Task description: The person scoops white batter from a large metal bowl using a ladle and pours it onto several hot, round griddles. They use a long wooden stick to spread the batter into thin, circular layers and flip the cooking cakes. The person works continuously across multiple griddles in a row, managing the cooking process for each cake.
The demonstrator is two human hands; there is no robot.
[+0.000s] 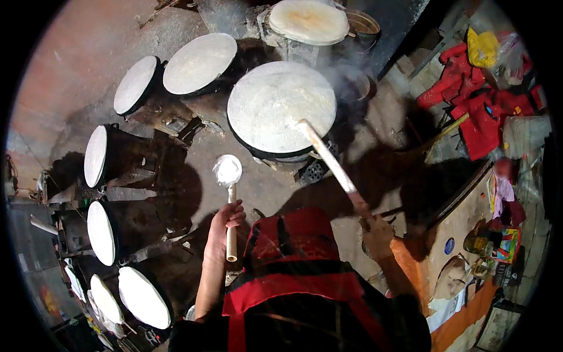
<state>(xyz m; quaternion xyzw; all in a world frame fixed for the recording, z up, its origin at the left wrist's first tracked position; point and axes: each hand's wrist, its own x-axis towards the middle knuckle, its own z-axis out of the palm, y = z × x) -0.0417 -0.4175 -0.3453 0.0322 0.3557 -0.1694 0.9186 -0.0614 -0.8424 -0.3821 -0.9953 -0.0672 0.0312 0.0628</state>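
Note:
My left hand (229, 214) grips the pale tubular handle of a ladle (228, 170); its round bowl looks bright white. A long stick-like spreader (330, 160), coated white along much of its length, is in my right hand (378, 237). Its far end touches the white layer, which looks like batter, on a large round griddle (281, 105). This layer covers nearly the whole top, with thicker lumps around the spreader's tip. The griddle's dark rim shows along its near edge. Steam drifts at its right side.
Behind the griddle lies a stack of round flatbreads (309, 22), browned on top, beside a bucket (363, 24). More white-topped round griddles (200, 64) curve around my left. Red cloth (479, 110) lies at the right, above a cluttered counter (462, 220). A perforated briquette (314, 170) sits below the griddle.

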